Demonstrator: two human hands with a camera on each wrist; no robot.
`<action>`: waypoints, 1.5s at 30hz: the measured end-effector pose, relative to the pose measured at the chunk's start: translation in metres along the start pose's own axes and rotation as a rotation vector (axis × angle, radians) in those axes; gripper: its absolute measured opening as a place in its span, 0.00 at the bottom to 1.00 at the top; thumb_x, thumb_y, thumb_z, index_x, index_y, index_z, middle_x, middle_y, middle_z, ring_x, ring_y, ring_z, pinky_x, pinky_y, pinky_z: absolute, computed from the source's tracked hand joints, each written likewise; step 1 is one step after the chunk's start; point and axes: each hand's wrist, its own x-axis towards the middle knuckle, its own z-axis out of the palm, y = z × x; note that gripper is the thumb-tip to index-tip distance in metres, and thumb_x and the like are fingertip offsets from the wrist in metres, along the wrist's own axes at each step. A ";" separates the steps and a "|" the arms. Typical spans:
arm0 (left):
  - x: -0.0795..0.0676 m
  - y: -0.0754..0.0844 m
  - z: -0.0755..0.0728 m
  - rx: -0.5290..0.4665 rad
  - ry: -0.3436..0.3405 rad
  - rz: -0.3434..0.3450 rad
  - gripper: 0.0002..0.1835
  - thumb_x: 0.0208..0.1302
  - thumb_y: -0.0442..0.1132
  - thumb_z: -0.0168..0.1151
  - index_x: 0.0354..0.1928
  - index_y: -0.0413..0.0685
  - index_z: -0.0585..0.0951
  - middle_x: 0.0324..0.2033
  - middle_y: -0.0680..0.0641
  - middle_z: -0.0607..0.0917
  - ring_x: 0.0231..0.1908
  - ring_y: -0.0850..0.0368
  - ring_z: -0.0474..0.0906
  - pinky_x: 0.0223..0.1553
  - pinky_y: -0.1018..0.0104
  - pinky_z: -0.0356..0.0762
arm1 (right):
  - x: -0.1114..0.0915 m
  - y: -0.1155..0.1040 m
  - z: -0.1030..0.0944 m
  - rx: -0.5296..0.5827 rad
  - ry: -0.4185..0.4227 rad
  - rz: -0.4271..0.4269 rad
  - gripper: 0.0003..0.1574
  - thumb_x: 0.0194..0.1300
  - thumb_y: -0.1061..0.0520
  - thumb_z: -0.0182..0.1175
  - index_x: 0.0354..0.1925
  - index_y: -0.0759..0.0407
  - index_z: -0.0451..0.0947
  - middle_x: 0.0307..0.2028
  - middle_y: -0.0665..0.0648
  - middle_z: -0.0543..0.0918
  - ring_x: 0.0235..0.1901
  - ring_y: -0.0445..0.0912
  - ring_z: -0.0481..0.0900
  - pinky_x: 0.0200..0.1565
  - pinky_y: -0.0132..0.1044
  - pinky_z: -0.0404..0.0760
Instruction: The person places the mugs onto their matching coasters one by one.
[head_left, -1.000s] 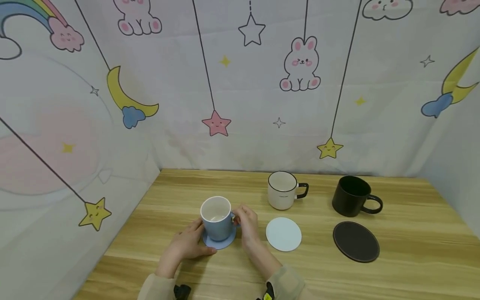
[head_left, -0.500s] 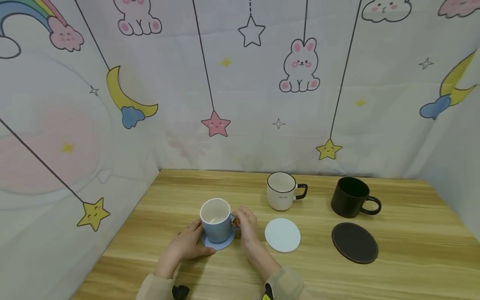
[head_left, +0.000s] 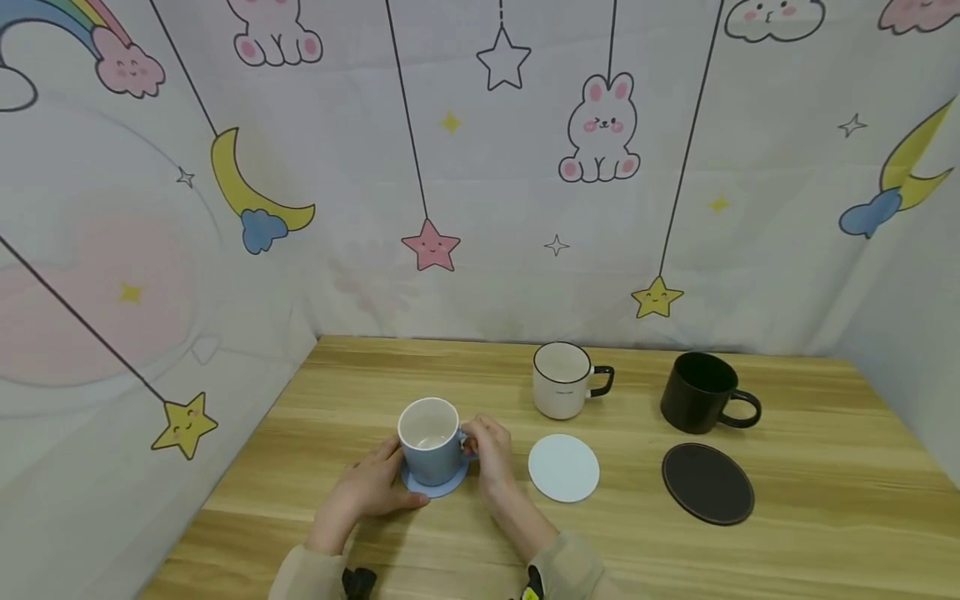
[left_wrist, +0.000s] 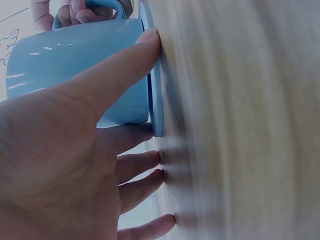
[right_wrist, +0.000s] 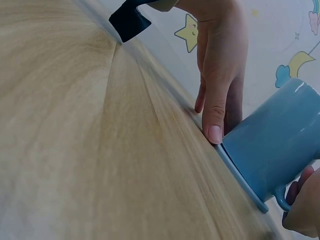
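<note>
A light blue mug (head_left: 431, 454) with a white inside stands upright on a round blue coaster (head_left: 442, 488) at the table's left. My right hand (head_left: 491, 454) pinches the mug's handle (right_wrist: 281, 198) with curled fingers. To the mug's left, my left hand (head_left: 375, 483) holds the coaster's edge between thumb and index finger. In the left wrist view its thumb (left_wrist: 125, 67) lies along the mug's base and touches the coaster rim. Its other fingers (left_wrist: 142, 192) spread out, their tips at the wooden tabletop. The coaster's middle is hidden under the mug.
A white mug (head_left: 558, 396) with a black handle stands behind a white coaster (head_left: 564, 468). Farther right, a black mug (head_left: 693, 404) stands behind a dark coaster (head_left: 708, 483). A printed cloth (head_left: 480, 167) hangs behind the wooden table (head_left: 637, 554).
The blue mug and my right hand have shifted very slightly toward me over the coaster. My left hand keeps its place at the coaster's edge.
</note>
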 end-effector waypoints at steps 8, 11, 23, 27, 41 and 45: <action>0.000 0.000 0.000 -0.002 -0.010 -0.003 0.50 0.48 0.58 0.72 0.69 0.39 0.64 0.70 0.36 0.62 0.67 0.31 0.62 0.56 0.24 0.60 | 0.000 0.001 -0.002 -0.017 -0.021 0.012 0.21 0.55 0.65 0.54 0.12 0.53 0.58 0.13 0.46 0.59 0.22 0.42 0.66 0.32 0.30 0.69; 0.000 0.000 0.001 -0.004 -0.012 -0.008 0.51 0.48 0.58 0.72 0.70 0.40 0.64 0.71 0.37 0.62 0.67 0.31 0.62 0.56 0.23 0.59 | -0.002 0.000 -0.002 -0.018 -0.028 0.016 0.22 0.55 0.65 0.54 0.12 0.53 0.58 0.13 0.46 0.59 0.22 0.43 0.66 0.32 0.31 0.69; -0.001 0.002 0.000 -0.009 -0.013 -0.016 0.51 0.49 0.58 0.72 0.70 0.39 0.63 0.70 0.35 0.62 0.67 0.31 0.61 0.57 0.23 0.59 | 0.002 -0.006 -0.007 -0.161 -0.136 0.008 0.21 0.59 0.64 0.52 0.13 0.55 0.59 0.13 0.47 0.61 0.23 0.42 0.67 0.32 0.30 0.71; -0.001 0.002 -0.001 -0.012 -0.020 -0.019 0.51 0.49 0.58 0.72 0.70 0.39 0.63 0.71 0.35 0.62 0.68 0.30 0.60 0.57 0.23 0.58 | 0.004 -0.007 -0.009 -0.272 -0.143 0.016 0.19 0.60 0.62 0.53 0.15 0.60 0.61 0.16 0.51 0.66 0.26 0.44 0.69 0.34 0.33 0.71; 0.007 0.007 0.003 -0.019 -0.018 -0.018 0.53 0.49 0.58 0.72 0.71 0.37 0.61 0.71 0.33 0.61 0.67 0.29 0.61 0.58 0.24 0.59 | 0.001 -0.012 -0.023 -0.485 -0.124 -0.116 0.13 0.66 0.53 0.56 0.37 0.64 0.73 0.34 0.56 0.78 0.37 0.44 0.75 0.38 0.31 0.72; 0.003 0.007 0.002 -0.017 -0.004 -0.036 0.54 0.48 0.57 0.73 0.70 0.33 0.61 0.69 0.30 0.61 0.66 0.28 0.61 0.56 0.24 0.61 | -0.001 -0.013 -0.022 -0.559 -0.166 -0.208 0.12 0.67 0.54 0.56 0.41 0.64 0.73 0.36 0.57 0.78 0.37 0.42 0.72 0.38 0.29 0.71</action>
